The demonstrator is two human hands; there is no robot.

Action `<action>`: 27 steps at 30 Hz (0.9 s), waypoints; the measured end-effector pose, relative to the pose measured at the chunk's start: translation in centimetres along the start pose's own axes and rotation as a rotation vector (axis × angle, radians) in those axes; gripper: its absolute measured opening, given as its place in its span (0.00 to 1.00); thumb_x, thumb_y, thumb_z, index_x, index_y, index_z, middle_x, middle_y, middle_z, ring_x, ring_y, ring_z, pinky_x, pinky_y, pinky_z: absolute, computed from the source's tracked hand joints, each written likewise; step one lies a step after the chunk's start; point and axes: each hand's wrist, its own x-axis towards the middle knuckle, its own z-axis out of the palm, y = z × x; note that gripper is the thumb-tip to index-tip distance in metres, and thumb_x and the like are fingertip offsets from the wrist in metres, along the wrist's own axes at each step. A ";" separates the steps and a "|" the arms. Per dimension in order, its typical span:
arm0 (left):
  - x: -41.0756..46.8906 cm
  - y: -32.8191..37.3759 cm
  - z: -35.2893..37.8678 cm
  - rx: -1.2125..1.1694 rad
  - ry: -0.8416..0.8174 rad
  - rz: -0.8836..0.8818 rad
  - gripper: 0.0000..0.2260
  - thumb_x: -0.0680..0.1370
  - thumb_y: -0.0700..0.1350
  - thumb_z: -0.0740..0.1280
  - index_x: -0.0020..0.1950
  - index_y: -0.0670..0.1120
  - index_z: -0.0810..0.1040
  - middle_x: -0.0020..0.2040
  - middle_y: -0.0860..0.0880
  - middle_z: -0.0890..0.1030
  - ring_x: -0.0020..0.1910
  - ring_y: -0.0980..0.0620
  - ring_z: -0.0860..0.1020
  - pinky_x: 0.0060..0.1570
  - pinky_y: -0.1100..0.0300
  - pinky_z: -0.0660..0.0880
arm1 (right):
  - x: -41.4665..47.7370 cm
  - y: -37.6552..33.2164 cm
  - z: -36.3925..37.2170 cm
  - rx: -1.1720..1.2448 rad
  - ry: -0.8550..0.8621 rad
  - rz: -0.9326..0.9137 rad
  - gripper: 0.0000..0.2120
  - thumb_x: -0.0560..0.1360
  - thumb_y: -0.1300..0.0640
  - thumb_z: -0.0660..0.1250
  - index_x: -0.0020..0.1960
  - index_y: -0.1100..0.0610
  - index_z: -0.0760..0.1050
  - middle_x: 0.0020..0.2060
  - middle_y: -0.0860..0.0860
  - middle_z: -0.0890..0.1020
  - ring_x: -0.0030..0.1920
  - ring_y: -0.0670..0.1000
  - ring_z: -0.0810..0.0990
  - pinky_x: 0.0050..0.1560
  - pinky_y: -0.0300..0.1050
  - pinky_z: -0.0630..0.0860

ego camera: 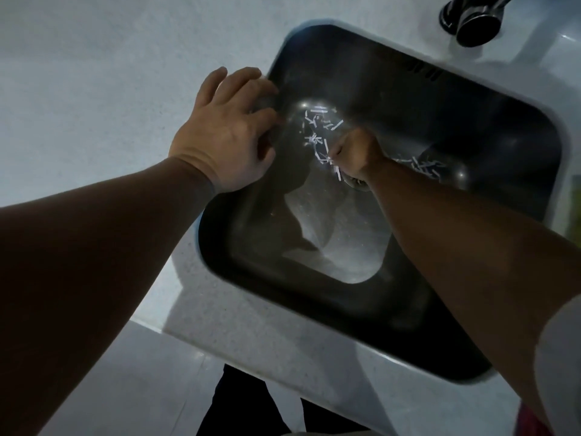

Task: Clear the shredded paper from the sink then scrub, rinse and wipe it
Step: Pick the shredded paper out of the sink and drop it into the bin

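Two hands at a dark sink [471,99], one down among the shredded paper [317,111]
Left hand [226,133] rests with loose, spread fingers on the sink's left rim, beside the pale countertop [94,73]. Right hand [355,152] is on the basin floor, fingers curled round a few white strips that poke out below the knuckles, just over the drain [356,183]. More strips lie scattered beyond the fist and to its right. A black tap [474,17] stands at the far corner
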 end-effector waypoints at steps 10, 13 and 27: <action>0.8 1.0 -0.2 0.173 -0.205 -0.010 0.26 0.82 0.59 0.48 0.75 0.52 0.70 0.80 0.42 0.61 0.82 0.36 0.47 0.78 0.34 0.44 | -9.7 2.3 -2.5 0.820 0.155 0.257 0.07 0.73 0.67 0.75 0.50 0.59 0.85 0.34 0.53 0.85 0.31 0.44 0.84 0.33 0.35 0.79; 0.9 1.5 -0.1 0.324 -0.291 0.090 0.24 0.83 0.61 0.50 0.75 0.54 0.70 0.82 0.43 0.57 0.82 0.37 0.40 0.75 0.29 0.41 | -11.1 3.5 -2.8 0.807 0.227 0.287 0.09 0.71 0.63 0.77 0.46 0.50 0.85 0.36 0.50 0.87 0.35 0.45 0.86 0.41 0.41 0.83; 9.9 7.5 10.5 -0.106 -0.474 -0.191 0.24 0.77 0.49 0.63 0.72 0.44 0.74 0.71 0.37 0.73 0.70 0.38 0.73 0.70 0.51 0.71 | -11.1 6.4 1.6 0.486 0.280 0.143 0.05 0.73 0.62 0.75 0.46 0.53 0.87 0.38 0.50 0.86 0.31 0.37 0.79 0.37 0.27 0.74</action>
